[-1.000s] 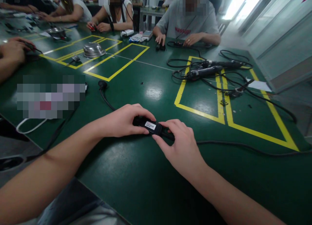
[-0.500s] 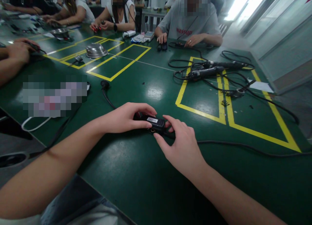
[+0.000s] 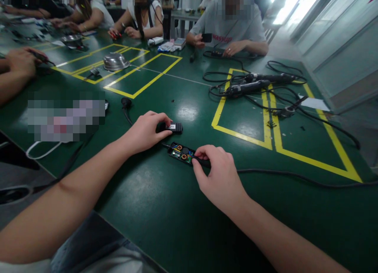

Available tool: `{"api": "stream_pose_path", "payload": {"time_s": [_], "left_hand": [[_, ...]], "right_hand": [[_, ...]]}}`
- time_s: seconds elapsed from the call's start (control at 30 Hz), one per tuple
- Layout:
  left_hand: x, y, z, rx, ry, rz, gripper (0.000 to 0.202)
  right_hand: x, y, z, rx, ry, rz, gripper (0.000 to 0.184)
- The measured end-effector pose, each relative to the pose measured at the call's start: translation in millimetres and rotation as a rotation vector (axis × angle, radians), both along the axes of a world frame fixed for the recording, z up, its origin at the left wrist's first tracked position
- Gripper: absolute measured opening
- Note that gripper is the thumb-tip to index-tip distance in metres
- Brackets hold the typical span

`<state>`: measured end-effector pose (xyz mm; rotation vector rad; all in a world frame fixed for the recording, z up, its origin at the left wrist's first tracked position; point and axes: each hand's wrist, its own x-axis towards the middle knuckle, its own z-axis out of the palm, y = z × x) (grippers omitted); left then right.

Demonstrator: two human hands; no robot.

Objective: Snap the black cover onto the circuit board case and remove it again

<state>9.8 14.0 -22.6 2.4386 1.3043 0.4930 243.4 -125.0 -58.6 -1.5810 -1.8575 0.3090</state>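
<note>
My left hand (image 3: 152,131) is closed on a black plastic cover (image 3: 177,127) with a white label, just beyond the opened case. Below it on the table lies the black case base (image 3: 171,153), its circuit board (image 3: 185,151) bare, with copper coils and coloured wires showing. My right hand (image 3: 217,164) pinches the right end of this base, where a black cable (image 3: 274,171) leaves and runs off to the right. Up and to the left, a black power plug (image 3: 126,103) rests at the end of its cord.
Yellow tape (image 3: 242,136) marks rectangles on the green table (image 3: 141,210). Black electric screwdrivers (image 3: 248,88) with tangled cords lie at the right. A metal bowl (image 3: 115,62) stands further back. A blurred-out item (image 3: 67,119) lies at the left. Several people sit around the table.
My left hand has lifted the cover off the case and moved it away from me, exposing the circuit board. My right hand has closed on the base's end. The person opposite has raised a dark piece.
</note>
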Motion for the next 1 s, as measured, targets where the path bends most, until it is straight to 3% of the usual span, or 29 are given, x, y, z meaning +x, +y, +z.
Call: {"api": "stream_pose_path", "payload": {"time_s": [0.17,0.33,0.5,1.0], "left_hand": [[-2,-6,13.3,0.061,-0.071,-0.187,0.023],[-5,-14,26.5,-0.276,-0.002,-0.346,0.022],[-5,-17,28.0,-0.371,0.010,-0.340,0.022],[-7,-18,36.4,-0.369,-0.039,-0.321,0.023]], "right_hand": [[0,0,0.4,0.024,0.000,0.005,0.009],[0,-2,3.1,0.034,0.017,0.033,0.013],[2,-4,5.5,0.025,0.028,0.045,0.013],[2,-4,9.4,0.049,0.105,0.042,0.014]]}}
